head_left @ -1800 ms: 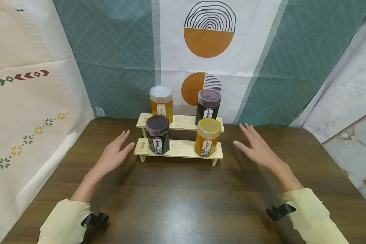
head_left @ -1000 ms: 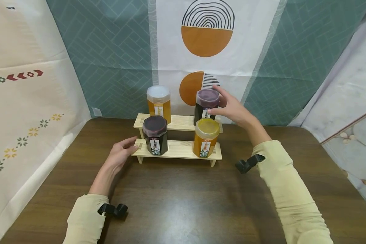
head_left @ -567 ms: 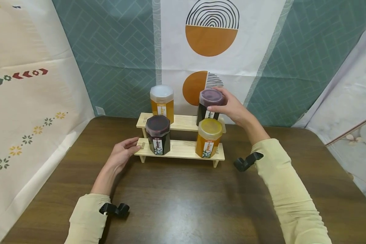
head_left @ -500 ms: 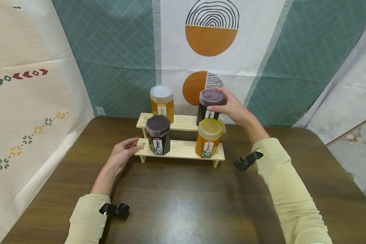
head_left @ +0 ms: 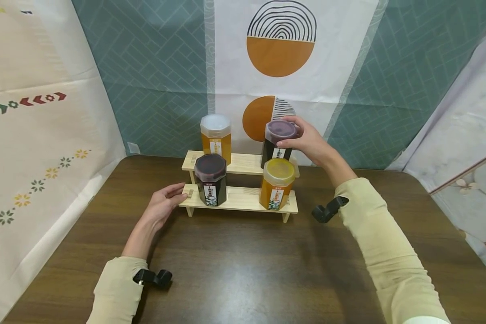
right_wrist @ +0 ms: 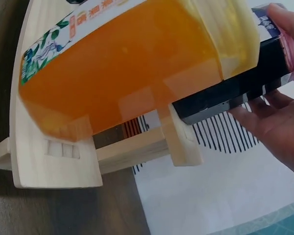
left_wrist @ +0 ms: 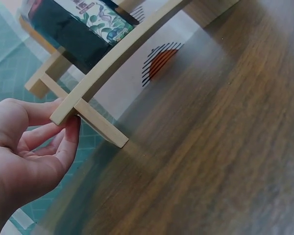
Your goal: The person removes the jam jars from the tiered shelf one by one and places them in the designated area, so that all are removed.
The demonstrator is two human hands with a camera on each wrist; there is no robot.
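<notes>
A two-tier light wooden stand [head_left: 243, 198] bears several octagonal jars. My left hand [head_left: 162, 204] pinches the left end of its lower board; in the left wrist view the thumb is on top and fingers curl beneath. At the back right, my right hand [head_left: 309, 143] grips a dark jar with a purple lid [head_left: 270, 150], thumb in front and fingers behind. In the right wrist view this jar is partly hidden by the orange jar with a yellow lid [right_wrist: 137, 73]. On the lower board's left side stands a dark jar with a dark red lid [head_left: 211, 180].
An amber jar with a white lid [head_left: 216, 144] stands on the upper board's left. The stand rests on a brown wooden table [head_left: 235, 270], near a hanging cloth backdrop [head_left: 162, 90]. Black wrist mounts [head_left: 330, 209] sit on both sleeves.
From beside the stand, both hands have moved inward. The left has taken hold of the lower board's end, the right of the purple-lidded jar. Over the last half second they stay almost still.
</notes>
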